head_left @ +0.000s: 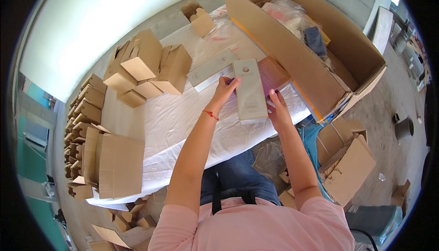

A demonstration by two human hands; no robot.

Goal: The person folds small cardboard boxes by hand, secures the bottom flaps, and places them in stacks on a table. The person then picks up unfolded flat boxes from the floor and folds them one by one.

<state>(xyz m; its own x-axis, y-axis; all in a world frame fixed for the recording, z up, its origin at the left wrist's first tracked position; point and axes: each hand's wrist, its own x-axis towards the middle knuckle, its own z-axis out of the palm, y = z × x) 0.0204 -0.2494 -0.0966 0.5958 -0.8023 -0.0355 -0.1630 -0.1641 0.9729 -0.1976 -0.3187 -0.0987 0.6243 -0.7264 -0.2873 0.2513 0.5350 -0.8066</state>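
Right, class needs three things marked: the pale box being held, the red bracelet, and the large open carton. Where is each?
Pale box (249, 93): head view, on its broad upper face.
Red bracelet (211, 114): head view, on its band.
Large open carton (288, 41): head view, on its long near wall.

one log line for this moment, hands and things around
left hand: grips pale box | right hand: at its right edge | nearby: second pale box, purplish box | upper right: large open carton

Left forearm (195, 153): we stretch it forward, slanting inward.
Left hand (224, 91): fingers (222, 81) curled, our thumb (234, 84) pointing rightward.
Right forearm (298, 159): we extend it likewise, slanting inward.
Right hand (281, 110): we point the thumb forward, fingers bent.
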